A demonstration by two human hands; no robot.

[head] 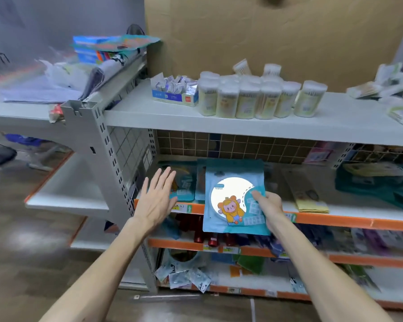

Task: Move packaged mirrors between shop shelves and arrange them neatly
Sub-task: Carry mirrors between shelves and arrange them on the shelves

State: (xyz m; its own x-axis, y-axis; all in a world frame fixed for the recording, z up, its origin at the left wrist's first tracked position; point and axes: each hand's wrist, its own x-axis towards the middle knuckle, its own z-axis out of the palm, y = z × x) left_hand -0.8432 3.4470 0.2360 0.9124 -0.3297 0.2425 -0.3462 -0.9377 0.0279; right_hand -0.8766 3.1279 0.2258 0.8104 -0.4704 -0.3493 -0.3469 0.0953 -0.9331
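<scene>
Grey metal shop shelving fills the view, with brown cardboard (265, 38) standing behind the top shelf (172, 117). Up there, a cluster of white tubs (247, 98) stands in the middle, and just to their left sits a small blue box (175, 91) stuffed with sachets.

One level down is the shelf with the orange front edge (335, 219), wire mesh (242, 147) at its back. That's where I'm working. My right hand (269, 205) grips a blue mirror pack (233, 198) by its right side, thumb pressed on the front and the other fingers hidden behind it. The pack is upright in the air before the shelf, face towards me: round mirror, cartoon figure in a yellow hood. Its top reaches the shelf opening and its bottom hangs below the orange edge.

More blue packs (184, 182) stand on the shelf behind it and just to its left, blurred. My left hand (157, 198) is open, fingers straight and a little spread, back of the hand towards me, over the left end of the orange edge with the fingertips in front of the leftmost pack. I cannot tell whether it touches anything.

Off to the right on the same shelf lies a flat yellow packet (312, 203). Below, red bottles (205, 233) stand on the next shelf, and loose sachets (184, 275) spill over the bottom one.
</scene>
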